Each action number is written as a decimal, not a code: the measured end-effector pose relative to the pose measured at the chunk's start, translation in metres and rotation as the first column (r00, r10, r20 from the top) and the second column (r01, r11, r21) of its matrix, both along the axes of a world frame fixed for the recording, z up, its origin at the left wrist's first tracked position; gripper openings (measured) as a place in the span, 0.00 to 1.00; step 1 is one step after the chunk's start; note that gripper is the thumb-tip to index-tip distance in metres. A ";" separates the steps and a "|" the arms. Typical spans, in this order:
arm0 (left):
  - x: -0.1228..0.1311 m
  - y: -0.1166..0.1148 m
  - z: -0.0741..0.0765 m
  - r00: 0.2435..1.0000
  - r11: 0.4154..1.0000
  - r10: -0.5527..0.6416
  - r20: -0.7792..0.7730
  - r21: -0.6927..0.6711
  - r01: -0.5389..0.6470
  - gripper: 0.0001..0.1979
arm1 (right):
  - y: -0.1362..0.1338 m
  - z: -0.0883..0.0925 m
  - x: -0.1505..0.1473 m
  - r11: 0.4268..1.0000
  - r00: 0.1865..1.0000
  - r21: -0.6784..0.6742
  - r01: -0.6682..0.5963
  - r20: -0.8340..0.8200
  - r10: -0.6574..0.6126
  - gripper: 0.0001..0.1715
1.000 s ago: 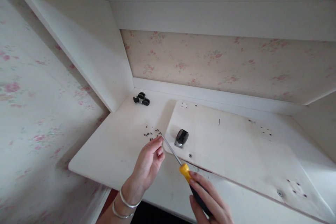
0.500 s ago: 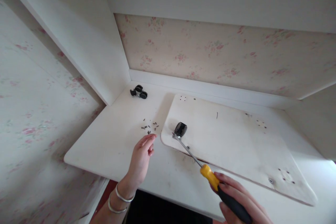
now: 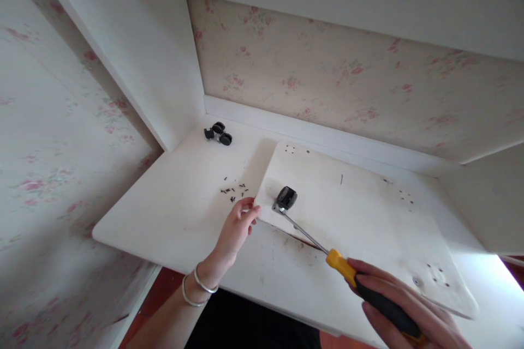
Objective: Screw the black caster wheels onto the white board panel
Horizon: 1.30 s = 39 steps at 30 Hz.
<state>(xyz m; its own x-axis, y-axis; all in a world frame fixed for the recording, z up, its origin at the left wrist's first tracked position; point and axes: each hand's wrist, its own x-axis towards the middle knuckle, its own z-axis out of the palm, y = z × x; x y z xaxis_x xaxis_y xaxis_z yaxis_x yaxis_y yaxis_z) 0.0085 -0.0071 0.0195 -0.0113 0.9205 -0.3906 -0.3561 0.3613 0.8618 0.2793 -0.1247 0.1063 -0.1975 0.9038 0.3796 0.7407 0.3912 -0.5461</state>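
Observation:
A yellow and black screwdriver (image 3: 341, 268) lies in the grip of my right hand (image 3: 405, 302). Its metal shaft runs up and left, and the tip meets the base of a black caster wheel (image 3: 287, 198). That caster is fixed near the left end of a white board (image 3: 360, 218), which lies flat on the desk. My left hand (image 3: 239, 223), with two bangles at the wrist, grips the board's near left corner, thumb on top and fingers at the edge. Just beyond it several small dark screws (image 3: 233, 191) are scattered on the desk.
Several loose black casters (image 3: 218, 133) sit together at the back left of the white desk (image 3: 172, 202). A white side panel (image 3: 118, 38) rises on the left. Groups of screw holes (image 3: 438, 275) show at the board's other corners.
My left hand has moved right from beside the board and taken hold of its corner. The screwdriver stays at the caster base, while the view has shifted slightly.

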 end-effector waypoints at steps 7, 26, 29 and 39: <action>0.002 0.002 0.004 0.991 0.998 -0.061 -0.121 -0.004 0.061 0.15 | 0.016 0.013 -0.005 0.998 0.993 0.018 -0.054 0.102 0.052 0.17; -0.002 0.001 -0.011 0.980 0.985 -0.150 -0.130 0.070 0.160 0.20 | 0.029 0.028 -0.011 0.997 0.969 0.008 -0.071 0.237 0.067 0.17; -0.002 0.000 -0.013 0.979 0.984 -0.153 -0.132 0.070 0.163 0.21 | 0.031 0.031 -0.011 0.995 0.962 -0.012 -0.097 0.255 0.097 0.18; -0.003 0.000 -0.007 0.978 0.983 -0.157 -0.135 0.070 0.168 0.22 | 0.041 0.049 -0.017 0.990 0.935 -0.030 -0.135 0.326 0.137 0.16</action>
<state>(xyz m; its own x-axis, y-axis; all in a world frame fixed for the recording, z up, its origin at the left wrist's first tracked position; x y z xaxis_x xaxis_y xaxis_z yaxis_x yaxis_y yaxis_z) 0.0060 -0.0067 0.0125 0.0958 0.9425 -0.3203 -0.1834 0.3329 0.9250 0.2625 -0.0834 0.1552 -0.4311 0.8617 0.2675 0.8185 0.4983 -0.2861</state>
